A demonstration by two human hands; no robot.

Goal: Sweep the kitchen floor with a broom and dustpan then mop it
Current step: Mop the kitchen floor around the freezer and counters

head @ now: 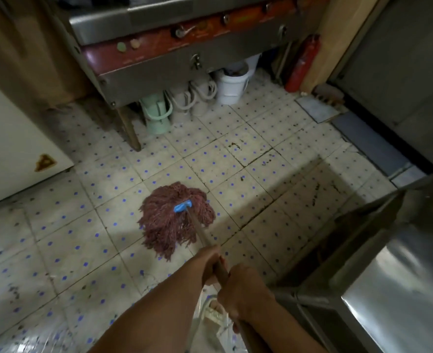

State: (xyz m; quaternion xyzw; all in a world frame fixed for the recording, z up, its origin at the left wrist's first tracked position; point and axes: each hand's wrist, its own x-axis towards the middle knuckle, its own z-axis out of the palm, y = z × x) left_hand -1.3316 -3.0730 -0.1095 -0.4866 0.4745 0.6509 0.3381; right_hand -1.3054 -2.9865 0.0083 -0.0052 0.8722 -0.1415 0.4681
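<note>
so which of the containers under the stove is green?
The mint-green jug, leftmost in the row under the stove, beside its leg. The jugs right of it are whitish and the bucket is white.

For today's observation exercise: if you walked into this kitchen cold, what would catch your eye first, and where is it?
First the reddish-brown mop head, spread on the dotted tile floor at centre, its handle gripped by the left hand ahead of the right hand. Next, dark grime along the grout lines to the right of the mop. A red fire extinguisher stands at the back right beside a white bucket.
</note>
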